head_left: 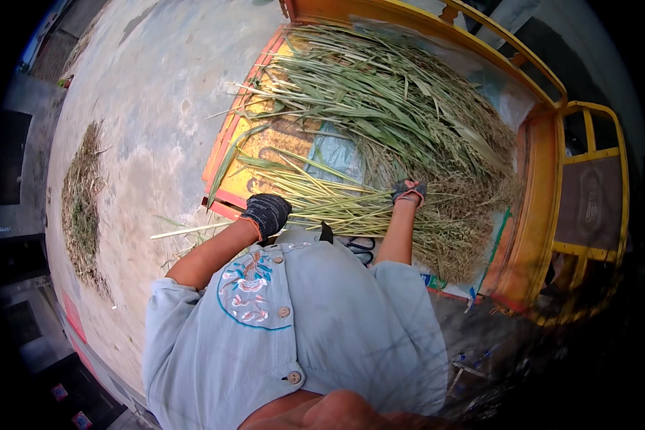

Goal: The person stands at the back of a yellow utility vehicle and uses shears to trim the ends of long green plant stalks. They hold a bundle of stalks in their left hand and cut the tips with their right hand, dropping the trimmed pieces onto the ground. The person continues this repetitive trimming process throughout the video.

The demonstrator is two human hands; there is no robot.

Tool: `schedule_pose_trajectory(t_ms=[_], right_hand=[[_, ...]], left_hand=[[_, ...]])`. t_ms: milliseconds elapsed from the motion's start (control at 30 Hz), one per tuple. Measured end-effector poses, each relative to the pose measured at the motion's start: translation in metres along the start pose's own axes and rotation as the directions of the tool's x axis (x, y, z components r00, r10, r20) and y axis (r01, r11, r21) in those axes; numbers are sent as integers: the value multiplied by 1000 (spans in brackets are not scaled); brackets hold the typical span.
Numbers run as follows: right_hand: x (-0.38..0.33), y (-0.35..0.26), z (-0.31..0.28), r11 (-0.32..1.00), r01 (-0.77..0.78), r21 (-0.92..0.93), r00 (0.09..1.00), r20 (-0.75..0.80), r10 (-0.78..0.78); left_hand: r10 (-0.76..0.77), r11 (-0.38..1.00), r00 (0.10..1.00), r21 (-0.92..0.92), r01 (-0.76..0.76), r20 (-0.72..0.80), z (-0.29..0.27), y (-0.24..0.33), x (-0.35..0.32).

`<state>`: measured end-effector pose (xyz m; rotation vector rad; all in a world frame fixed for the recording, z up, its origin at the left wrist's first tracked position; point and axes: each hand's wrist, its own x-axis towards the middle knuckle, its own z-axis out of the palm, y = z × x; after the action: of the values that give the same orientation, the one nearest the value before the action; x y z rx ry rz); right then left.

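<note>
My left hand [266,213], in a dark knitted glove, grips the cut stem ends of a long bundle of green stalks [337,203]. My right hand [408,190], gloved the same way, presses down on the same bundle further along, near its grain heads. The bundle lies across the yellow and orange cart bed [269,140]. A larger heap of cut stalks with brown seed heads [401,107] fills the bed beyond my hands. My pale blue embroidered shirt fills the lower middle of the view.
The cart's orange side rail [537,208] and yellow frame [591,154] rise on the right. Bare concrete ground [150,107] lies to the left, with a pile of dry plant litter [82,208] on it. Dark objects stand along the left rim.
</note>
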<state>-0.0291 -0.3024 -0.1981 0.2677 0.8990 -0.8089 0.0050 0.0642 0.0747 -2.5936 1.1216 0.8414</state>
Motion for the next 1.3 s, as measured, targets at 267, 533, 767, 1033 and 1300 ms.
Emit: schedule_pose_trajectory(t_ms=[267,533,767,1033,1300], right_hand=[[-71,24,42,993,103,-58,974,-196,-113],[111,-53,-27,807,182,-562,973,-17,-231],[9,8,6,677,95,-730,960,-114,-257],[-53,19,41,989,-43,-145,990,-141,22],[-35,14,29,939,22,-343,998,-46,-40]], left_hand=[[-10,1000,986,24,6,167,-19,-1,-9],[63,997,998,-40,-63,7,-27,-4,-6],[29,996,998,-85,-23,59,-10,-8,-7],[254,936,966,-243,-255,-36,31,-29,2],[126,634,990,-773,-30,64,49,-52,17]])
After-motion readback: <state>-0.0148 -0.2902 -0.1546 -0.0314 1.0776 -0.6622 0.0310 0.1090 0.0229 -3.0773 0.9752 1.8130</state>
